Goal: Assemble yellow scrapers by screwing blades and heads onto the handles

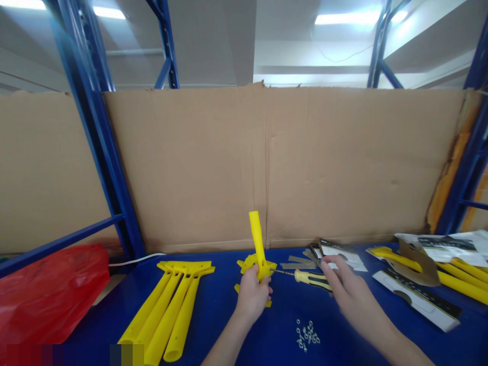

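Note:
My left hand (251,295) grips a yellow plastic scraper (257,244) and holds it upright, handle pointing up, head down among loose yellow parts (246,264) on the blue shelf (213,305). My right hand (345,290) is blurred and hovers over a yellow-and-black screwdriver (310,278) lying on the shelf; I cannot tell whether the fingers grasp it. A small pile of screws and nuts (307,335) lies near the front between my forearms.
Several yellow scraper handles (171,305) lie in a row at left. Metal blades (297,263), printed cards (419,300) and packaged scrapers (457,279) sit at right. A red plastic bag (49,295) lies far left. A cardboard wall (267,162) and blue rack posts (102,152) close the back.

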`<action>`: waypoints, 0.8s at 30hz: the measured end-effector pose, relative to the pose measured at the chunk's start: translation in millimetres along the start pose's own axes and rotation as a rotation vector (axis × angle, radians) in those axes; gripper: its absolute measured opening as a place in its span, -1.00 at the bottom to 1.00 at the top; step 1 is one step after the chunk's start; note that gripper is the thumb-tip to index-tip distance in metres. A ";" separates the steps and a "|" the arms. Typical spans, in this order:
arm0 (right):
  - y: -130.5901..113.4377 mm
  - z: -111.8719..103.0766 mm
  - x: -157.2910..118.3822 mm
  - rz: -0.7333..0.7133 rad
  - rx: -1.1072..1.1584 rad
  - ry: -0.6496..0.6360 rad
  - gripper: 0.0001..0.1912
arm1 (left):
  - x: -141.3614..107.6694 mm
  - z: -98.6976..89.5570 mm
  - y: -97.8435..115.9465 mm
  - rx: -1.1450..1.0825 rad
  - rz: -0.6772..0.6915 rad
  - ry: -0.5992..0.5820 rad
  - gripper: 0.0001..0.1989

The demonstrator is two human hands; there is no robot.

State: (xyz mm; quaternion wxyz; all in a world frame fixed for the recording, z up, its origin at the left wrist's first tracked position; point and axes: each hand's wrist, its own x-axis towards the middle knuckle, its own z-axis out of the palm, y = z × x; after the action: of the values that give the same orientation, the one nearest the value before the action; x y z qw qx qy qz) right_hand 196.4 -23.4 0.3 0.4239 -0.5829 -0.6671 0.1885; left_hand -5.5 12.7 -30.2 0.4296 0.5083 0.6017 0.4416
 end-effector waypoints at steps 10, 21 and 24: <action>-6.2 4.9 -6.2 0.000 0.176 0.096 -0.70 | -1.9 -1.1 4.8 -0.024 -0.035 0.010 -0.83; -4.1 9.9 -7.0 0.029 0.127 0.137 -0.69 | -1.7 -0.9 5.9 -0.031 -0.039 0.030 -0.82; -9.8 11.9 -8.9 0.083 0.252 0.121 -0.65 | -1.6 -0.5 6.0 -0.044 -0.050 0.031 -0.81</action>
State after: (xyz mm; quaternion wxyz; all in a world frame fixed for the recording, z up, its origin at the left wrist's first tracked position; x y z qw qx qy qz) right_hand 180.7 -31.3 -2.2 0.5249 -0.5624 -0.5868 0.2524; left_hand -4.4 11.6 -24.2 0.4421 0.4764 0.6112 0.4517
